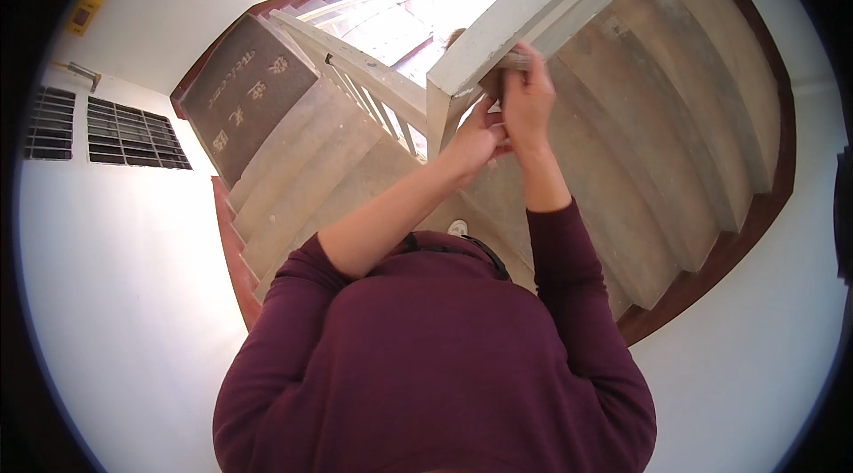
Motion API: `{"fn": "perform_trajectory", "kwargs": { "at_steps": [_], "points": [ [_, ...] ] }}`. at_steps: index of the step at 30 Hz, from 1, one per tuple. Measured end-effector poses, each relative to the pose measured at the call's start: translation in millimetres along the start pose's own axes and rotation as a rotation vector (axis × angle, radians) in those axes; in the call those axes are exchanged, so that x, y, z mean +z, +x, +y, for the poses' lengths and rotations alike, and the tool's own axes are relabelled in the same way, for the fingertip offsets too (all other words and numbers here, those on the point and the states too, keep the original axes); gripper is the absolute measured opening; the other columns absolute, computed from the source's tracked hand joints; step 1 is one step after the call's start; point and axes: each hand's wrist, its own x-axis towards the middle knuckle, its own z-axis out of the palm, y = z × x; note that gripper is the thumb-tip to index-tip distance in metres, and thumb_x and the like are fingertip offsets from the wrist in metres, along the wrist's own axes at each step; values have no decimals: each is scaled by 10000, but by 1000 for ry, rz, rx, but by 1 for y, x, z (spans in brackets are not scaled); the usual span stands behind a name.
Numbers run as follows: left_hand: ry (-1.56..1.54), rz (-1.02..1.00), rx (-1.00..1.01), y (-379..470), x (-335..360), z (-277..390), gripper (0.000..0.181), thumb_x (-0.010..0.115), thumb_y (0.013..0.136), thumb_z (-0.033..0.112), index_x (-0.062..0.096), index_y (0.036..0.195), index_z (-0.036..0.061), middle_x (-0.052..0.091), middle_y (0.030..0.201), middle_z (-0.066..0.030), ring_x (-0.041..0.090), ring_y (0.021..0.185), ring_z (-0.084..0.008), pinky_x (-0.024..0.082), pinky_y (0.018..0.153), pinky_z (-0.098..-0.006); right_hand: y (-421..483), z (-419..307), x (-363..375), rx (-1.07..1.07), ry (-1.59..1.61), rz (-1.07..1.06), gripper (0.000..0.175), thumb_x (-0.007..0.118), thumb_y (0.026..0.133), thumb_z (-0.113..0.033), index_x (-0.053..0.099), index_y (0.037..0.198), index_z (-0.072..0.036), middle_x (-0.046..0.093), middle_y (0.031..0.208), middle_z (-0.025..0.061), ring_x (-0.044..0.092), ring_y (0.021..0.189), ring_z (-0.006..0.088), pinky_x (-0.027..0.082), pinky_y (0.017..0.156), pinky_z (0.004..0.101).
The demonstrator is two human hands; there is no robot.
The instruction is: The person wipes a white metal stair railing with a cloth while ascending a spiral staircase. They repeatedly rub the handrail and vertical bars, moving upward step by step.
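Note:
My right hand (530,100) is raised beside the end of a pale, chipped stair railing (490,26). It grips a brownish-grey object (492,84), blurred and partly covered by my fingers, so its kind cannot be told. Just below and to the left, my left hand (481,136) is close against the right hand's wrist and the lower end of that object. Its fingers are bent, and whether they hold anything cannot be told. Both hands are in front of the railing's end post (440,112).
Concrete stairs (640,133) fall on the right and more steps (313,160) lie on the left, with a dark doormat (250,96) bearing writing. A second railing (353,56) runs between the flights. Barred windows (136,134) and a yellow box (84,11) are on the left wall.

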Motion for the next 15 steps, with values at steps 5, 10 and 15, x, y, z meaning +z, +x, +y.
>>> {"fn": "perform_trajectory", "kwargs": {
  "at_steps": [5, 10, 15],
  "points": [
    [-50, 61, -92, 5, -27, -29, 337, 511, 963, 48, 495, 1299, 24, 589, 1198, -68, 587, 1019, -145, 495, 849, -300, -11, 11, 7, -505, -793, -364, 114, 606, 692, 15, 643, 790, -30, 645, 953, 68, 575, 1016, 287, 451, 849, 398],
    [182, -14, -36, -14, -63, -51, 273, 583, 916, 89, 586, 1182, 25, 637, 1022, -47, 594, 918, -132, 476, 812, -280, -56, 17, -2, -304, -494, -232, 246, 582, 768, 68, 655, 989, -10, 623, 937, 121, 588, 904, 345, 489, 792, 408],
    [489, -100, -85, -23, -88, -60, 320, 637, 887, 147, 602, 1177, 16, 651, 993, -42, 586, 901, -121, 466, 812, -281, -112, 36, -28, 208, -323, -155, 185, 579, 860, 15, 641, 1034, 3, 655, 984, 118, 624, 873, 307, 487, 787, 324]
  ]
}}
